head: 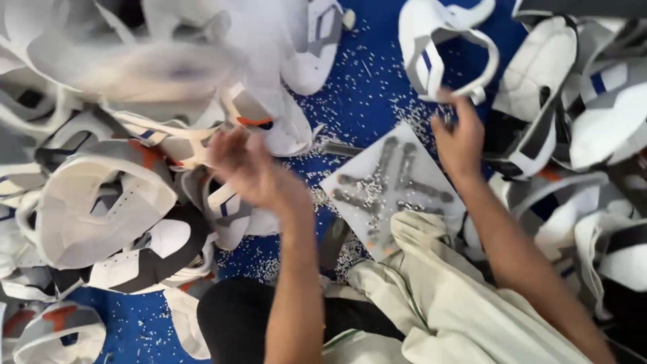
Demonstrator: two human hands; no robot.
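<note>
White upper (445, 57), looped and blue-striped, is hanging from the right hand (459, 138), whose fingers are pinching its lower edge above the board (391, 185). Left hand (246, 165) is blurring over the left pile (101, 202); grip unclear. Heaps are lying on both sides, so progress is hard to judge. Pale punchings are dotting the blue floor (364, 81).

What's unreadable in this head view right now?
- Left hand: motion-blurred; grip unclear.
- White shoe upper at top left: smeared by motion.
- Right hand: fingertips turned away, so what they pinch is hidden.
- Marks on the grey board: too small to identify.
</note>
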